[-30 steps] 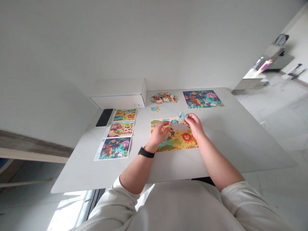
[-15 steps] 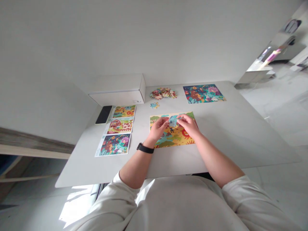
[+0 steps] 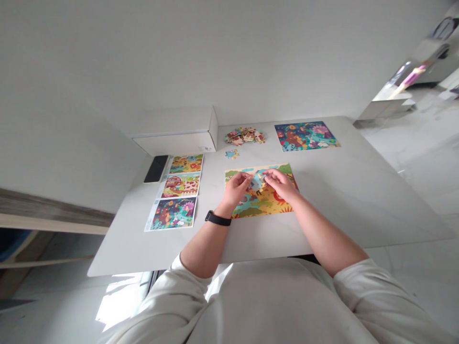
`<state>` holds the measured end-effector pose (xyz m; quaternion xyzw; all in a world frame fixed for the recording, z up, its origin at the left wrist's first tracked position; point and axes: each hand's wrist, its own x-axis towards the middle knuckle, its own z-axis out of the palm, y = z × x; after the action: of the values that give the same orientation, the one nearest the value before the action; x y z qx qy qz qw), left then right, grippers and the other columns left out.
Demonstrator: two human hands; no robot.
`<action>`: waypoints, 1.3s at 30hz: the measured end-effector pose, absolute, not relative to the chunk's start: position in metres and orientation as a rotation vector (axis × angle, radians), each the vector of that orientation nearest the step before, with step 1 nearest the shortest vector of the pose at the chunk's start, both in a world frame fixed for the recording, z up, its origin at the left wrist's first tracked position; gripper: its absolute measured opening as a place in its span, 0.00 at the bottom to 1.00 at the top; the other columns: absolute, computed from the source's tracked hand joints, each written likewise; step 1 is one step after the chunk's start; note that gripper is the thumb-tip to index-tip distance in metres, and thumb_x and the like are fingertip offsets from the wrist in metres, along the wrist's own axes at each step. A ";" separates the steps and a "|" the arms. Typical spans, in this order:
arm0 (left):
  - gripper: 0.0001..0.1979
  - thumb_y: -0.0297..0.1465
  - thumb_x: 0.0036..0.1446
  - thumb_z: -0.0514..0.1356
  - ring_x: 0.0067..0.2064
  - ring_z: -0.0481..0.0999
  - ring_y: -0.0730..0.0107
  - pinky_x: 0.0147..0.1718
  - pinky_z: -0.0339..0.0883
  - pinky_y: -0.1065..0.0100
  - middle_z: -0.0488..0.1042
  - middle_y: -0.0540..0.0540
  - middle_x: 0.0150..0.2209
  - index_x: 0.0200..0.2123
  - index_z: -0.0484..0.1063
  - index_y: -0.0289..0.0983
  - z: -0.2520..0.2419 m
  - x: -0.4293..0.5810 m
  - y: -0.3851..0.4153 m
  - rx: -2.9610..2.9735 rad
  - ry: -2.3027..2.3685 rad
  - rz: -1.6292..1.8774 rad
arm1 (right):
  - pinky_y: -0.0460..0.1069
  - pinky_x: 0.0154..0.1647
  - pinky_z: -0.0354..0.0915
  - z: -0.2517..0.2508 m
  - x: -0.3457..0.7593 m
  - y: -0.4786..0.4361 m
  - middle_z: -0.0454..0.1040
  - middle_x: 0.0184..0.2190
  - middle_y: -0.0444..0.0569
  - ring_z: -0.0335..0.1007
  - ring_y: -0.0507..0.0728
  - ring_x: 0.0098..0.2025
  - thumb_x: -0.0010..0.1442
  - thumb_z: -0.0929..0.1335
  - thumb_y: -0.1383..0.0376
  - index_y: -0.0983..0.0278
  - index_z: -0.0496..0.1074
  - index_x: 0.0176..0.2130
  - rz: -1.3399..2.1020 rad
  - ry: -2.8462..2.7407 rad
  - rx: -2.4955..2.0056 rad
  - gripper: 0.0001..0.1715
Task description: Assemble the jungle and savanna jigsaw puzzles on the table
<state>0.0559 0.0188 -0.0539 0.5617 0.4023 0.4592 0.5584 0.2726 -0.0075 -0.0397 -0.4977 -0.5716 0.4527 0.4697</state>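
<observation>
A colourful animal picture sheet [image 3: 267, 205] lies on the table before me, under both hands. My left hand [image 3: 237, 186], with a black watch [image 3: 218, 219] on its wrist, is closed over the sheet's left part, its fingertips pinched. My right hand [image 3: 281, 183] is closed too, over the right part, its thumb and fingers near a blue patch between the hands. What either hand pinches is too small to make out. Beyond the sheet lie a blue and yellow puzzle piece [image 3: 232, 154] and a heap of puzzle pieces [image 3: 245, 136].
Three small picture cards [image 3: 174, 213] line the left side, beside a black phone [image 3: 156, 169]. Behind them stands a white box [image 3: 175, 141] against the wall. A dark-blue animal picture [image 3: 306, 136] lies at the back right of the grey table [image 3: 344, 191].
The camera view has shifted slightly. Both hands stay over the sheet, and the fingers have moved only a little around the blue patch.
</observation>
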 end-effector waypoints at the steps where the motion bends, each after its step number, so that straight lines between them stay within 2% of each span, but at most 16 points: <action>1: 0.24 0.54 0.61 0.71 0.30 0.75 0.73 0.29 0.74 0.71 0.76 0.50 0.32 0.41 0.75 0.39 -0.054 0.056 0.019 1.320 0.962 1.085 | 0.54 0.44 0.74 -0.039 0.273 -0.008 0.78 0.34 0.46 0.78 0.61 0.40 0.59 0.76 0.39 0.55 0.77 0.47 1.116 -1.403 -1.226 0.28; 9: 0.23 0.53 0.64 0.69 0.30 0.78 0.72 0.30 0.75 0.70 0.77 0.49 0.32 0.44 0.77 0.39 -0.053 0.055 0.018 1.338 1.001 1.080 | 0.53 0.42 0.72 -0.045 0.274 -0.005 0.80 0.34 0.47 0.76 0.59 0.38 0.55 0.79 0.48 0.58 0.77 0.46 1.153 -1.440 -1.194 0.25; 15: 0.21 0.48 0.70 0.64 0.38 0.81 0.71 0.37 0.77 0.68 0.83 0.44 0.45 0.56 0.75 0.40 -0.054 0.054 0.018 1.352 1.044 1.115 | 0.51 0.37 0.71 -0.038 0.306 0.005 0.79 0.34 0.45 0.73 0.56 0.33 0.55 0.78 0.47 0.58 0.76 0.47 0.999 -1.247 -1.219 0.26; 22: 0.19 0.46 0.71 0.63 0.37 0.80 0.72 0.38 0.77 0.69 0.82 0.44 0.46 0.56 0.74 0.40 -0.057 0.050 0.021 1.363 1.058 1.119 | 0.50 0.34 0.68 -0.028 0.357 0.012 0.75 0.34 0.43 0.70 0.54 0.31 0.53 0.78 0.47 0.56 0.73 0.47 0.811 -1.046 -1.305 0.28; 30: 0.18 0.44 0.70 0.64 0.38 0.81 0.71 0.39 0.77 0.68 0.82 0.44 0.45 0.56 0.74 0.40 -0.058 0.050 0.021 1.395 1.069 1.106 | 0.50 0.32 0.66 -0.032 0.361 0.009 0.76 0.30 0.43 0.70 0.55 0.31 0.52 0.78 0.50 0.58 0.75 0.46 0.906 -1.170 -1.399 0.26; 39: 0.16 0.42 0.71 0.63 0.40 0.82 0.70 0.41 0.78 0.67 0.83 0.43 0.46 0.56 0.75 0.40 -0.061 0.051 0.020 1.417 1.058 1.101 | 0.49 0.30 0.68 -0.048 0.348 0.010 0.80 0.30 0.44 0.73 0.54 0.28 0.54 0.78 0.61 0.60 0.78 0.42 0.985 -1.306 -1.604 0.15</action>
<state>0.0512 0.0204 -0.0607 0.5872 0.4385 0.4564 0.5046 0.3481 0.0104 -0.0480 -0.6376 -0.5194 0.3918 0.4126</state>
